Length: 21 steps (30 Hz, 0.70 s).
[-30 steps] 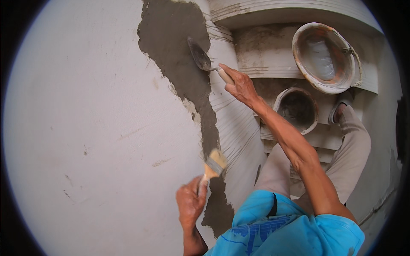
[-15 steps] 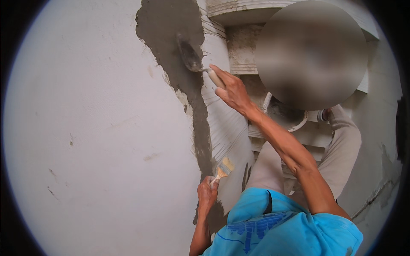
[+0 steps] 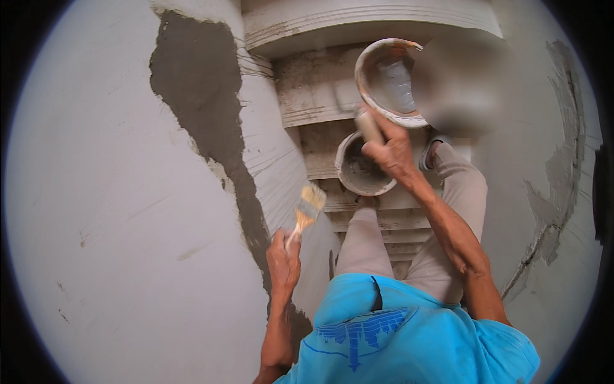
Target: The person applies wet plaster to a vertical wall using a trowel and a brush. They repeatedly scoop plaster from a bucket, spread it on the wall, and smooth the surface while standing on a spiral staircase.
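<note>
My left hand [image 3: 283, 262] is closed around the handle of a paintbrush [image 3: 307, 212], its pale bristles pointing up and away from me, apart from the wall. In my right hand [image 3: 393, 153] is the light handle of a trowel [image 3: 369, 125]; its blade is smeared by motion. That hand is over the near side of a small bucket [image 3: 338, 168] with grey residue inside. Along the left wall runs a wet grey mortar patch [image 3: 198, 77], broad at the top and narrowing downward toward me.
A larger white bucket [image 3: 362, 77] stands on the stairs [image 3: 307, 83] beyond the small one, partly hidden by a blurred disc. My legs straddle lower steps. The right wall [image 3: 556, 211] has a rough, cracked grey strip.
My right hand has taken the trowel off the mortar patch and moved right, over the small bucket. The brush in my left hand has risen slightly. The view has shifted right, showing the larger bucket.
</note>
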### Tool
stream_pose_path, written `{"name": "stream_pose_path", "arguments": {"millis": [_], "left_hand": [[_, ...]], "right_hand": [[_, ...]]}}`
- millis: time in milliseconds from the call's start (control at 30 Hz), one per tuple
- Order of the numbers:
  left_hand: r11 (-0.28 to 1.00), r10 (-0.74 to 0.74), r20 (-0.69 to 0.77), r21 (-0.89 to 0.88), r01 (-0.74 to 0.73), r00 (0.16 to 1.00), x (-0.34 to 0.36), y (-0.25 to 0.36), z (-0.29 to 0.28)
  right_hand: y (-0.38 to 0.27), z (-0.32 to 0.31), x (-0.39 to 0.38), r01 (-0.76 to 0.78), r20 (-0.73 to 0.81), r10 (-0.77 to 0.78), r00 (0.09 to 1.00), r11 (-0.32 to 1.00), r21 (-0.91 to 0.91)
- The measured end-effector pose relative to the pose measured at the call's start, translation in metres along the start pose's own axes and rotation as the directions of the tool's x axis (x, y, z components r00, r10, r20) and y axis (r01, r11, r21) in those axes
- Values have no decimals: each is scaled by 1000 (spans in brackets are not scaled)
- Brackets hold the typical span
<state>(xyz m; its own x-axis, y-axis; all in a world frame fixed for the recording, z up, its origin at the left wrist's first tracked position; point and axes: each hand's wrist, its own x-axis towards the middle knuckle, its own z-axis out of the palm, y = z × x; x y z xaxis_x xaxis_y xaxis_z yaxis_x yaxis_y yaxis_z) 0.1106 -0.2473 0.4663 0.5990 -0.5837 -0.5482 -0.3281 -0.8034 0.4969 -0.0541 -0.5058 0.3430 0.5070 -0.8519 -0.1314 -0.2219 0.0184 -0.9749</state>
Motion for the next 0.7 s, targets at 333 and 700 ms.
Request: {"name": "stream_pose_path", "arguments": {"millis": [333, 700], "left_hand": [[794, 591, 16, 164, -586, 806, 164, 161, 98], [654, 536, 235, 492, -575, 811, 303, 201, 241]], "right_hand": [[32, -88, 17, -32, -479, 123, 869, 980, 194], [44, -111, 27, -15, -482, 89, 872, 988, 155]]}}
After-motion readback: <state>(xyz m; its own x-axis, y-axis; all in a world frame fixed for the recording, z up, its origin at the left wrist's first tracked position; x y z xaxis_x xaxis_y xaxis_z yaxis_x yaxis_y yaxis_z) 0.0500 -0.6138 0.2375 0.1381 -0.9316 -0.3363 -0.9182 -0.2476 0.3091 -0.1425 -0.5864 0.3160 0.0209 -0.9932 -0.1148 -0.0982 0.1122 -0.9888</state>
